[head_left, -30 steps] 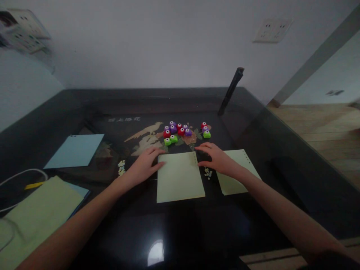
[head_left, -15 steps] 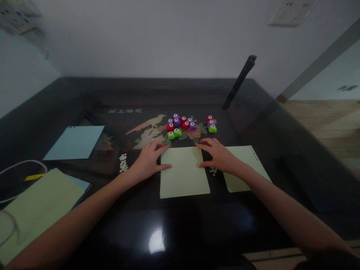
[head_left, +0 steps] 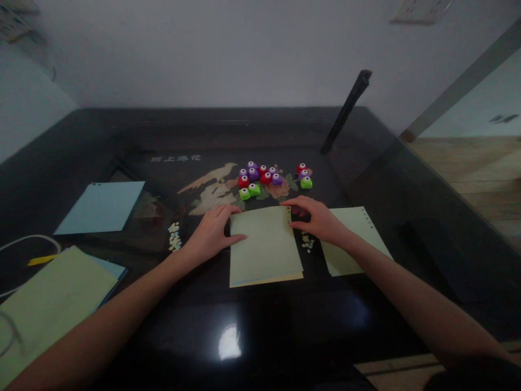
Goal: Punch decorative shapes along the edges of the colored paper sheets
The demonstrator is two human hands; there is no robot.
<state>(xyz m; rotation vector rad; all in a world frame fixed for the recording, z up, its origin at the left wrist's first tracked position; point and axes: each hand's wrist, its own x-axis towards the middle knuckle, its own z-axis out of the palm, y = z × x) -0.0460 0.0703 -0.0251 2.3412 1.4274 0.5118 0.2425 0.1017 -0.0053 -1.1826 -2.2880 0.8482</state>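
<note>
A pale green sheet stack (head_left: 264, 247) lies on the black glossy table (head_left: 285, 326) in front of me; its near edge shows a yellow layer underneath. My left hand (head_left: 211, 233) rests open on the sheet's left edge, thumb on the paper. At the top right corner my right hand (head_left: 319, 220) has its fingers curled on the sheet's edge. Small paper bits (head_left: 306, 242) lie beside it.
Several small red, purple and green craft punches (head_left: 260, 179) sit behind the sheet. Another green sheet (head_left: 358, 239) lies to the right, a blue sheet (head_left: 101, 206) and a green pile (head_left: 49, 304) to the left. A dark stand (head_left: 345, 111) leans at the back.
The top sheet has shifted slightly, exposing a yellow edge below. My right hand's fingers have curled in at the sheet's corner. The view has tilted down a little.
</note>
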